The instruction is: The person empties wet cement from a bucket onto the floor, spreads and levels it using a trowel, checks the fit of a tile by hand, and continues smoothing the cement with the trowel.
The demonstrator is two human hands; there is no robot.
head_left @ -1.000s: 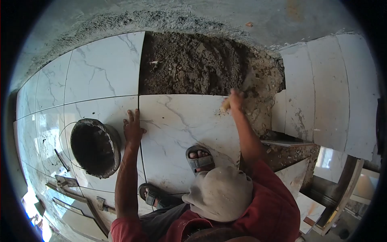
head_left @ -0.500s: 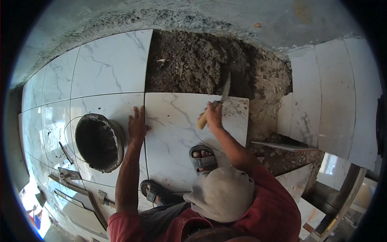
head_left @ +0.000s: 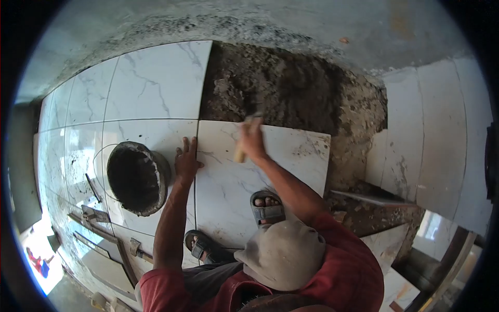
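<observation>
My right hand (head_left: 251, 138) is wrapped round the wooden handle of a trowel (head_left: 240, 154) at the back edge of a veined white tile (head_left: 244, 182). Motion smears the trowel's blade, which reaches over the dark mortar bed (head_left: 301, 88). With fingers stretched out, my left hand (head_left: 187, 162) lies flat near the joint between two tiles and holds nothing. Just left of it stands a black bucket (head_left: 162, 174), its inside dark and its rim crusted with mortar.
Laid tiles (head_left: 156, 83) run along the rough wall (head_left: 291, 26). A hammer (head_left: 139, 249) and long bars (head_left: 96, 229) lie at lower left. Sandalled feet (head_left: 266, 207) rest on the tiles. On the right, a tile piece (head_left: 371, 196) leans over rubble, beside wooden planks (head_left: 449, 260).
My right hand has swung the trowel leftward along the tile's edge, and the mortar looks smoother on the right. My left hand stays on the tile. The whole view has shifted slightly.
</observation>
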